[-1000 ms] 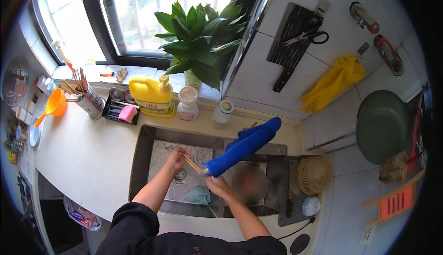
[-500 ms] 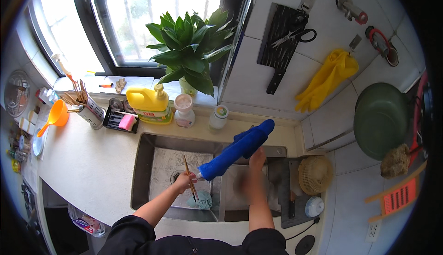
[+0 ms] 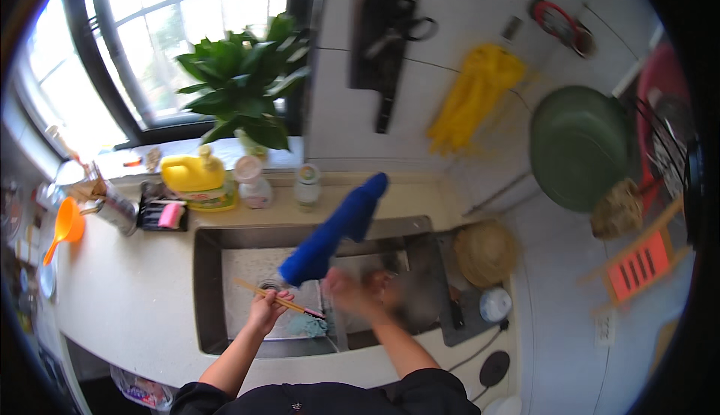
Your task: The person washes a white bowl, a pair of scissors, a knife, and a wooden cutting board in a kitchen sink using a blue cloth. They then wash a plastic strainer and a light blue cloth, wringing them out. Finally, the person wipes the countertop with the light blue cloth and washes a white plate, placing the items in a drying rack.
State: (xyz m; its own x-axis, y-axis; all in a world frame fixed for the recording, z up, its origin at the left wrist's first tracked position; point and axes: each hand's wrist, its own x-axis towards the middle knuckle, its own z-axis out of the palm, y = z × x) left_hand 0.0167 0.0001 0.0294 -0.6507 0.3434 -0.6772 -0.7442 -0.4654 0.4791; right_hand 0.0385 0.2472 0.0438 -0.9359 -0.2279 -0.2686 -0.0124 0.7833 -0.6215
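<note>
My left hand (image 3: 264, 311) is closed around a pair of wooden chopsticks (image 3: 297, 308) with dark ends, over the left basin of the steel sink (image 3: 210, 317). The chopsticks lie slanted, dark ends to the right. Beneath those ends a teal cloth (image 3: 306, 327) rests on the basin floor. My right hand (image 3: 351, 293) is near the divider, just below the lower end of a blue padded cover (image 3: 334, 227) that reaches across the sink. Motion smears its fingers. Something brownish (image 3: 381, 284) in the right basin is too blurred to name.
Behind the sink stand a yellow jug (image 3: 196, 184), a white bottle (image 3: 253, 188) and a glass jar (image 3: 307, 187). A pink sponge (image 3: 171, 215) sits on a black tray. On the right are a dark board (image 3: 474, 325) and a tan basket (image 3: 486, 254). A cleaver (image 3: 381, 47) hangs on the wall.
My right hand has moved left from the right basin to the divider. The chopsticks have swung from nearly upright to a flatter slant. The whole view has shifted to the right.
</note>
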